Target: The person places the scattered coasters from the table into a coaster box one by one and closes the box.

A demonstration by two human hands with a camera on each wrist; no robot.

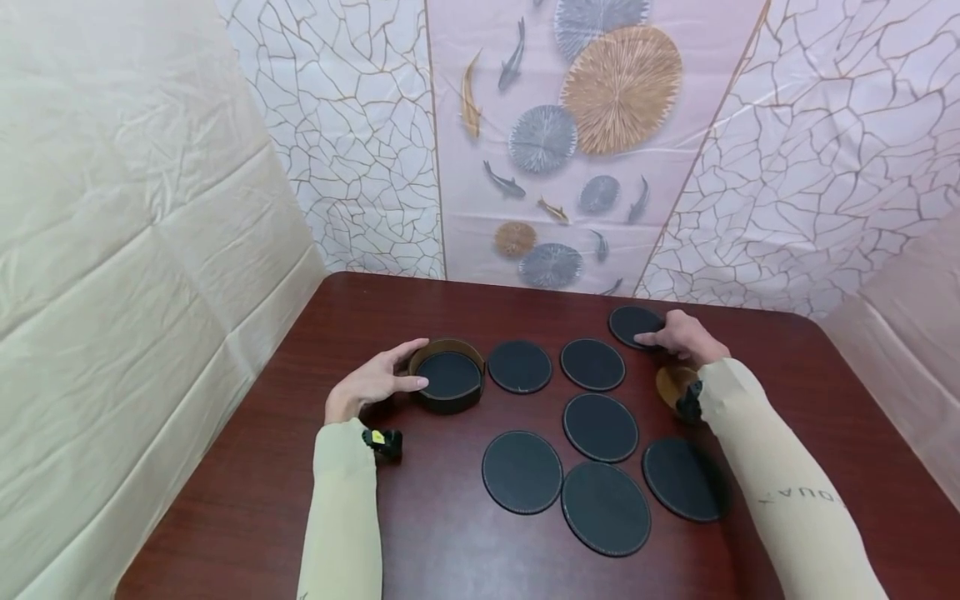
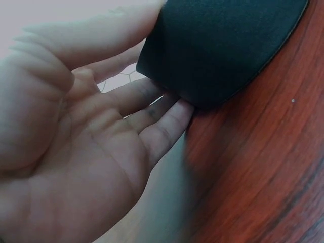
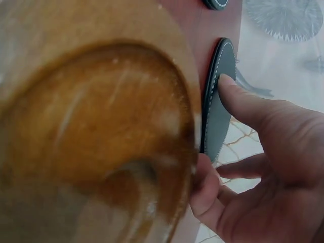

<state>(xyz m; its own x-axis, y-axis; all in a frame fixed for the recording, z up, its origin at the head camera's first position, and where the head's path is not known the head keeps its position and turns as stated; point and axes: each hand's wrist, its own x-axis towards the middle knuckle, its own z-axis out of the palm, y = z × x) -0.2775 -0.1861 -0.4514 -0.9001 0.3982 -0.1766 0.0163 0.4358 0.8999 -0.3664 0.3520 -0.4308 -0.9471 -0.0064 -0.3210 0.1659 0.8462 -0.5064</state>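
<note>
My left hand (image 1: 375, 382) grips the left side of a round coaster holder (image 1: 447, 404), dark outside with a brown inner wall. A black coaster (image 1: 447, 375) lies inside it. In the left wrist view, the thumb and fingertips meet the holder's dark wall (image 2: 217, 50). At the far right, my right hand (image 1: 684, 336) pinches a round black coaster (image 1: 632, 325) with pale edge stitching. The right wrist view shows the thumb on the face of this coaster (image 3: 220, 111) and a finger at its edge.
Several loose black coasters lie on the dark red table (image 1: 420, 500), among them a middle one (image 1: 520, 367), a near one (image 1: 606, 508) and one beside the right sleeve (image 1: 684, 479). A glossy brown round object (image 1: 672, 383) sits under the right wrist. A patterned cloth (image 1: 375, 167) hangs behind.
</note>
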